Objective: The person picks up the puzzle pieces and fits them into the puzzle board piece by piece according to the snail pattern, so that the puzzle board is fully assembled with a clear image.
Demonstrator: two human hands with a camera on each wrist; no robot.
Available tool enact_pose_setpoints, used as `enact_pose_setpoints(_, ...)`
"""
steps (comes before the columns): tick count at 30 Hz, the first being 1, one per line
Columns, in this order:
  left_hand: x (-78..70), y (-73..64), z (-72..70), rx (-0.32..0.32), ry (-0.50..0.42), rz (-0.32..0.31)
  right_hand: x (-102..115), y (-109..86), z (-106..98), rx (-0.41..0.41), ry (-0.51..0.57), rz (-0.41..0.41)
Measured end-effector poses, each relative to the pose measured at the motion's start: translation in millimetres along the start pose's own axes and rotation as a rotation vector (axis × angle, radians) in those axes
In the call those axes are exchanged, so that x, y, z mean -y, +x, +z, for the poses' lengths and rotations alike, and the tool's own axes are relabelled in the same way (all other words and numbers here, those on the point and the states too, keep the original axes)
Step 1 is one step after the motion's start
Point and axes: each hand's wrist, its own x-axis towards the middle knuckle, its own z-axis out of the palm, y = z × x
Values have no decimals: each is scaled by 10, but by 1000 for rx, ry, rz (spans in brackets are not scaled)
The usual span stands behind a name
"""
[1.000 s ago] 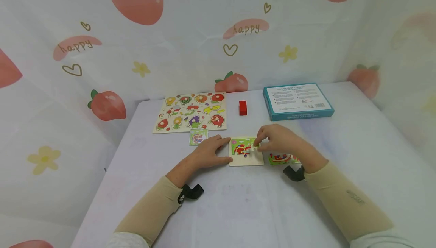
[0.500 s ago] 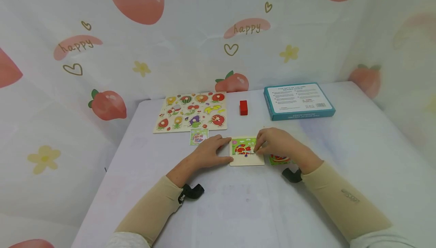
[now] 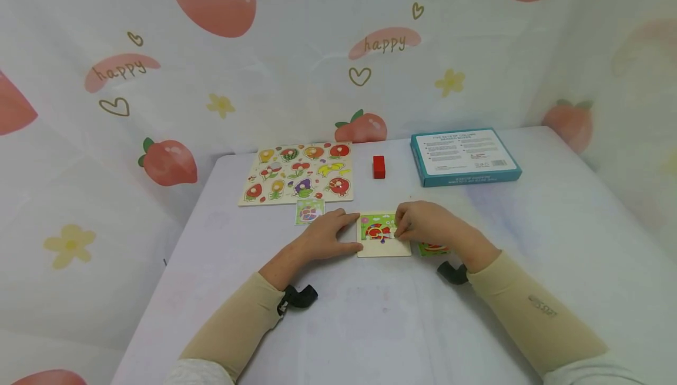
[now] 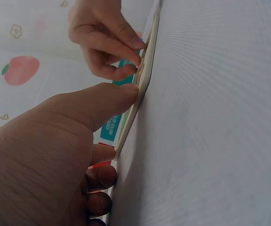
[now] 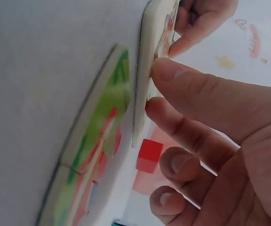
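Note:
A small wooden jigsaw board [image 3: 383, 248] lies mid-table with a red and green picture partly filled in. My left hand [image 3: 325, 238] rests thumb and index fingertips at its left edge, fingers extended. In the left wrist view the left thumb [image 4: 119, 96] touches the board's side. My right hand [image 3: 427, 223] pinches a puzzle piece at the right part of the picture; the piece is mostly hidden by the fingertips. In the right wrist view, the right thumb [image 5: 173, 73] and index finger meet the board's edge. Joined red and green puzzle pieces [image 3: 433, 249] lie beside the board, partly under the right hand.
A fruit peg puzzle [image 3: 296, 173] lies at the back left, with a small picture card [image 3: 309, 211] against its front edge. Behind the jigsaw board stands a red block [image 3: 378, 167]. A teal-edged box [image 3: 465, 157] lies back right.
My right hand has moved slightly left and lowered the pale puzzle piece toward the right part of the picture. My left hand stays at the board's left edge.

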Motion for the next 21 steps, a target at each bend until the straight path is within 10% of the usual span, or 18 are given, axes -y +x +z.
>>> enact_pose_setpoints(21, 1, -23, -15, -2, 9, 13, -24, -229, -303, -64, 134, -19)
